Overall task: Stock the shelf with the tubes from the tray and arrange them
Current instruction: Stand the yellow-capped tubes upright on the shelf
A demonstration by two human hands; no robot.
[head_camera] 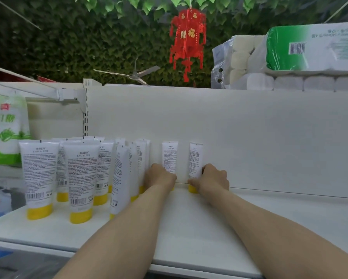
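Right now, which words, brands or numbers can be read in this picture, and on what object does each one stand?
"LAO LI SHI": on the front-left tube and its right neighbour, under small characters I cannot read.
"福": gold, on the red lantern.
Tube fine print and barcodes: too small.
Green-and-white bag: large characters, blurred.
Toilet paper pack: upside-down print and barcode, blurred.

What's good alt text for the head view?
A person's left hand and right hand each grip the base of an upright white tube, the left tube and the right tube, at the back of a white shelf. More yellow-capped tubes stand clustered to the left.
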